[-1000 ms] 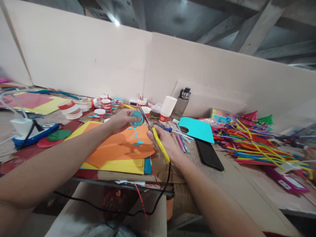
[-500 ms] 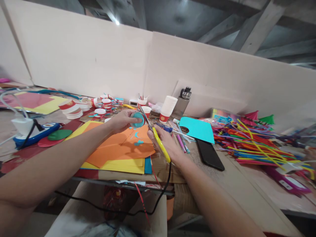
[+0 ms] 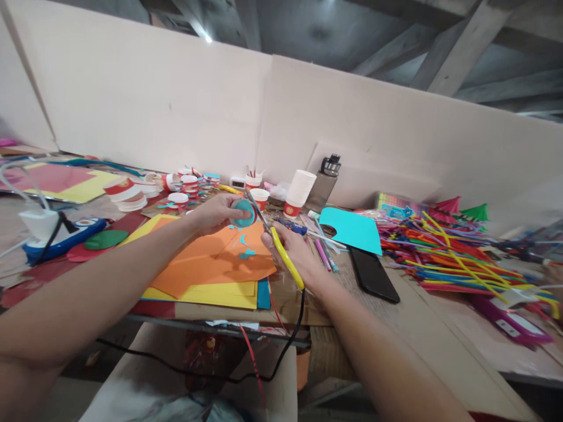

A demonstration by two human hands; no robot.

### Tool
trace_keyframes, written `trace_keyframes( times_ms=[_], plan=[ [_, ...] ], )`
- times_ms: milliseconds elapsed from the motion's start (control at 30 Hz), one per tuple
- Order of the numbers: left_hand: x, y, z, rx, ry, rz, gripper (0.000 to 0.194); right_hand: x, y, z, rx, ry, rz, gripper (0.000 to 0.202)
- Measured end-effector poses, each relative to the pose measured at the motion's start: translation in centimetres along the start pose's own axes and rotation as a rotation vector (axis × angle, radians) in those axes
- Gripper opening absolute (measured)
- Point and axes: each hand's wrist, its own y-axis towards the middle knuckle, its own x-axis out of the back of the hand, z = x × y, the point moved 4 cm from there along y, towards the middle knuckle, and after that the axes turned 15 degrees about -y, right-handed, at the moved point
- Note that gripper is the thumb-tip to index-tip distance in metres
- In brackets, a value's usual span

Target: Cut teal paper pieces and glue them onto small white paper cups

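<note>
Between the thumb and fingers of my left hand (image 3: 216, 213) is a round teal paper disc (image 3: 243, 214), with a thin red and white edge at its right side. My right hand (image 3: 294, 249) is closed around yellow-handled scissors (image 3: 285, 256), whose blades point up and away alongside the disc's right edge. Whether the blades touch the disc I cannot tell. Both hands are above orange paper sheets (image 3: 193, 261), on which small teal scraps (image 3: 247, 254) lie. Yellow paper (image 3: 237, 294) shows underneath.
A turquoise sheet (image 3: 356, 231) with a curved cut-out overlaps a black phone (image 3: 373, 275) at right. Behind stand stacked paper cups (image 3: 300, 190) and a bottle (image 3: 324, 186). Pipe cleaners (image 3: 457, 252) are heaped far right; a power strip (image 3: 65, 240) sits left. A black cable (image 3: 281, 366) hangs in front.
The disc and my left hand have shifted very slightly left, and the disc has turned a little, showing more of its red edge. The scissors have barely moved.
</note>
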Motion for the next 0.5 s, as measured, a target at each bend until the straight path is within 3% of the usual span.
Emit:
trace_keyframes(
  times_ms=[200, 500],
  plan=[
    [0.1, 0.0, -0.2, -0.015, 0.022, 0.003, 0.028, -0.3, 0.0, -0.5, 0.007, -0.032, -0.021, 0.034],
    [-0.6, 0.2, 0.4, -0.086, -0.161, -0.08, 0.026, -0.5, 0.2, -0.9, -0.019, 0.059, -0.038, 0.035]
  ],
)
